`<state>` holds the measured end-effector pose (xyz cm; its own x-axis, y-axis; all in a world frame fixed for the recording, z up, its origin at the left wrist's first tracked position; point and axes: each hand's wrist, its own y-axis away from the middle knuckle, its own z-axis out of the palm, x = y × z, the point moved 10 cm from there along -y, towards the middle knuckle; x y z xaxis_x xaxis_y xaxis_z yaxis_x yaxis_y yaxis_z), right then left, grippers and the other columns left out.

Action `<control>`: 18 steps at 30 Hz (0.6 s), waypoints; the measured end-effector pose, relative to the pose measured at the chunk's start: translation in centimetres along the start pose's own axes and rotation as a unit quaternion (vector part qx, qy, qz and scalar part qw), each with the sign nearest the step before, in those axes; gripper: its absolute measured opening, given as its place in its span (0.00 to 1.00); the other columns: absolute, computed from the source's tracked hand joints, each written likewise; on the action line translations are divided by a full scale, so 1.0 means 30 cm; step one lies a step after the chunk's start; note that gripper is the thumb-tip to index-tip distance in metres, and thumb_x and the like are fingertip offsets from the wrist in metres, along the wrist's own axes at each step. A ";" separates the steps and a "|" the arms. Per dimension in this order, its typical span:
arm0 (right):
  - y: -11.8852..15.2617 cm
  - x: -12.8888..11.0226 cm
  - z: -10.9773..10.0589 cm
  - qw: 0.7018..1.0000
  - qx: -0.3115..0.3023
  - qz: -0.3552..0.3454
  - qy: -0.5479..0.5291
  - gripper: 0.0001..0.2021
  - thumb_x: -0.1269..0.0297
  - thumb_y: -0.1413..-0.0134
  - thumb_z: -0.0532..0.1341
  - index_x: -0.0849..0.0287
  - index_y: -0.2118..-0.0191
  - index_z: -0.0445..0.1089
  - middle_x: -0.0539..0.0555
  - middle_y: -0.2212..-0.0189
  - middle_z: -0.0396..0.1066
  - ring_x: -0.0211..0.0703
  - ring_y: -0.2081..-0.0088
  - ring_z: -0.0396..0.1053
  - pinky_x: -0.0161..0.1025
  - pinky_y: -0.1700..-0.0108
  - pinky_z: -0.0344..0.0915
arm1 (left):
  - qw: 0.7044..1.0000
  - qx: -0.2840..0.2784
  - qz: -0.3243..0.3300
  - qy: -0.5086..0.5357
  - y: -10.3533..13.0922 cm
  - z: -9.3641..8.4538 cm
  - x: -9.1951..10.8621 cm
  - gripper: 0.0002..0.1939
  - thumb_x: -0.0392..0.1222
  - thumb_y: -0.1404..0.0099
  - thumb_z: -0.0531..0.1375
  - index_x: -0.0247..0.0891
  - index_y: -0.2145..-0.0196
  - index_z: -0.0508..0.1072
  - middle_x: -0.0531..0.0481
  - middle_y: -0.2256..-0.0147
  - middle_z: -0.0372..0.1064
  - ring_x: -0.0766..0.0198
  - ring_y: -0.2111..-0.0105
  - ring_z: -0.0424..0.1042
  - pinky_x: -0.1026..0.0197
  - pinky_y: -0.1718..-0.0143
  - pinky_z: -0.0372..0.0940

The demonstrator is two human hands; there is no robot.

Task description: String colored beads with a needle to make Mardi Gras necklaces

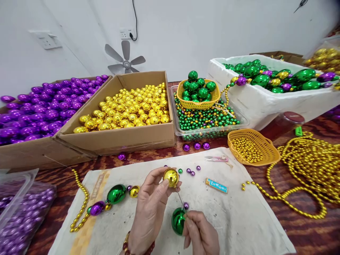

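Observation:
My left hand (154, 193) holds a shiny gold ball (171, 177) between thumb and fingers, above the white cloth. Below it, my right hand (200, 232) pinches a thin needle (181, 201) that runs up toward the ball. Whether its tip is inside the ball I cannot tell. A large green bead (177, 221) lies beside my right fingertips, with a small purple bead (186, 205) just behind. Left of my hands lies a strung strand with a green oval bead (117, 193), a purple bead (97, 208) and a length of small gold beads (84, 198).
Along the back stand boxes of purple beads (47, 113) and gold balls (127, 109), a yellow basket (198, 104) and a foam box (239, 102). Pink snips (216, 159) and a blue packet (216, 185) lie on the cloth (239, 219). Gold bead strands (313, 170) pile up at right.

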<state>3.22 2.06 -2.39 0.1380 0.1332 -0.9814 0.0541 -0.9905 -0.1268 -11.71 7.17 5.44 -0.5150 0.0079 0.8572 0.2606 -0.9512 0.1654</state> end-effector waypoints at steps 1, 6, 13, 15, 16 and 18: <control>-0.004 0.006 0.003 1.000 -0.004 0.011 -0.009 0.13 0.59 0.34 0.51 0.58 0.67 0.68 0.44 0.85 0.65 0.31 0.88 0.60 0.29 0.81 0.58 | 1.000 0.000 0.005 -0.004 0.001 0.000 0.004 0.12 0.39 0.37 0.62 0.41 0.55 0.73 0.45 0.55 0.71 0.58 0.59 0.73 0.56 0.58 0.70; -0.030 -0.002 0.034 0.997 -0.040 0.028 -0.062 0.14 0.59 0.34 0.51 0.59 0.65 0.69 0.45 0.85 0.62 0.30 0.87 0.57 0.29 0.84 0.54 | 0.997 0.010 0.048 -0.067 0.022 -0.006 0.035 0.13 0.39 0.39 0.64 0.43 0.55 0.73 0.46 0.54 0.72 0.57 0.59 0.73 0.55 0.58 0.70; -0.029 -0.051 0.037 0.997 -0.050 -0.046 -0.028 0.13 0.61 0.34 0.50 0.58 0.67 0.68 0.44 0.84 0.60 0.31 0.87 0.54 0.30 0.83 0.53 | 0.987 0.012 0.101 -0.124 0.037 0.027 0.077 0.14 0.39 0.41 0.66 0.44 0.57 0.74 0.48 0.58 0.71 0.60 0.61 0.72 0.58 0.59 0.70; -0.022 -0.026 0.024 0.999 -0.033 -0.022 -0.014 0.14 0.60 0.34 0.50 0.57 0.68 0.67 0.44 0.85 0.60 0.31 0.88 0.54 0.30 0.84 0.51 | 0.987 0.034 0.108 -0.117 0.039 0.024 0.086 0.13 0.39 0.43 0.66 0.43 0.58 0.74 0.48 0.58 0.70 0.60 0.61 0.71 0.58 0.61 0.71; -0.018 -0.021 0.015 1.000 -0.020 -0.017 -0.003 0.14 0.60 0.34 0.50 0.57 0.68 0.67 0.45 0.86 0.61 0.32 0.88 0.55 0.30 0.85 0.51 | 0.987 0.045 0.105 -0.113 0.039 0.018 0.087 0.13 0.39 0.43 0.67 0.43 0.59 0.74 0.48 0.59 0.70 0.60 0.62 0.71 0.58 0.61 0.72; -0.009 -0.033 0.000 0.999 0.002 -0.035 0.029 0.15 0.59 0.34 0.50 0.57 0.68 0.69 0.46 0.86 0.63 0.34 0.86 0.60 0.31 0.83 0.55 | 0.990 0.052 0.082 -0.104 0.034 0.008 0.074 0.14 0.40 0.43 0.67 0.42 0.58 0.74 0.48 0.61 0.71 0.61 0.64 0.72 0.58 0.62 0.72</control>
<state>3.07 2.19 -1.39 0.1908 0.2045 -0.9601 0.0614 -0.9786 -0.1963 -12.38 6.29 7.64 -0.2818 -0.0709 0.9569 0.4160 -0.9077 0.0552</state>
